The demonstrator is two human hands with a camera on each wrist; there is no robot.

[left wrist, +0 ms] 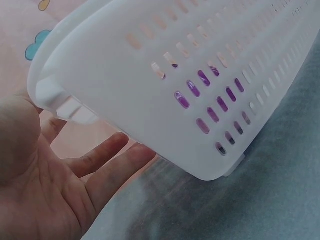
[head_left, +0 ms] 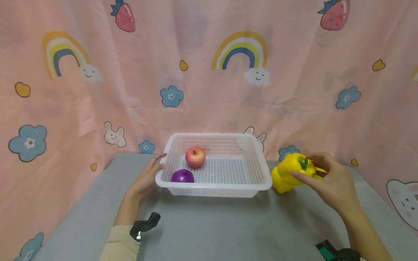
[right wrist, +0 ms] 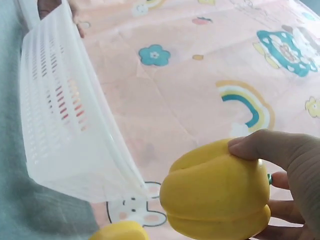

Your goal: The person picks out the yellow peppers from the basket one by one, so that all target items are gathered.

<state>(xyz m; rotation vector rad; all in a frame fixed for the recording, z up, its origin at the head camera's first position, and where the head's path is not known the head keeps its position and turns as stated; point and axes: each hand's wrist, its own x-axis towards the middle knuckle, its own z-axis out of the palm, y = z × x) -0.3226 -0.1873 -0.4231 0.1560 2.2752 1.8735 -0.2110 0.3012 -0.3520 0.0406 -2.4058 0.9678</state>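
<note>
In my right hand (head_left: 334, 181) I hold a yellow bell pepper (head_left: 295, 168) with a green stem, thumb on one side and fingers on the other. A second yellow object (right wrist: 120, 232) lies below it, mostly hidden, right of the basket. My left hand (head_left: 148, 177) is at the left end of a white plastic basket (head_left: 213, 186). Its thumb reaches the rim, and in the left wrist view the fingertips (left wrist: 142, 152) touch the outer wall. Inside the basket are a red apple (head_left: 195, 158) and, at the front left, a round purple vegetable (head_left: 183, 176), partly behind the front rim.
The basket stands on a grey-covered table (head_left: 228, 224), near its back edge. Behind it hangs a pink curtain (head_left: 202, 112) printed with rainbows, flowers and rabbits. A dark strap device (head_left: 143, 226) is on the left wrist, and another (head_left: 337, 252) on the right.
</note>
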